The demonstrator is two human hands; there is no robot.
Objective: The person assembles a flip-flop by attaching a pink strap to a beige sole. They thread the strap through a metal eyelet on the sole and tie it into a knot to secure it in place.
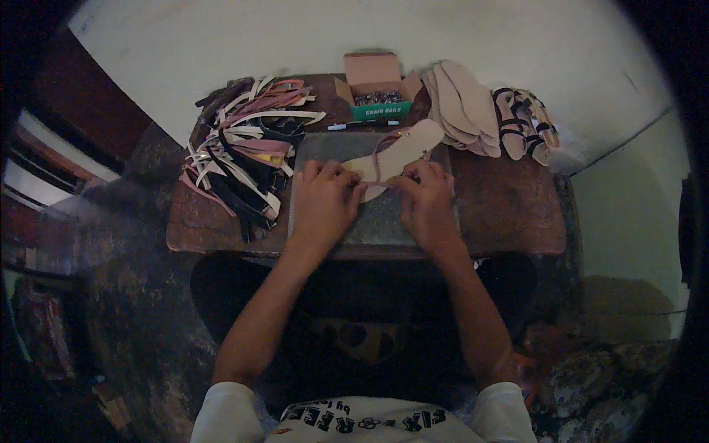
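Over a grey board (pixel 354 229) I hold a beige sandal (pixel 415 150) at a slant, its rounded end up and to the right. Dusky pink straps cross its upper face. My left hand (pixel 329 193) is closed at the sandal's left side, the fingertips pinching near its lower edge. On the other side my right hand (pixel 428 193) is closed too, thumb and fingers gripping the strap and sole edge. The fingers partly hide the lower part of the sandal.
The wooden table (pixel 509 214) carries a heap of loose straps (pixel 247 155) at left. Behind the board stand an open green box (pixel 380 110) of small nails and a pen (pixel 362 126). To the right lie stacked beige soles (pixel 461 107) and dark-strapped sandals (pixel 523 122). A wall (pixel 281 37) rises behind.
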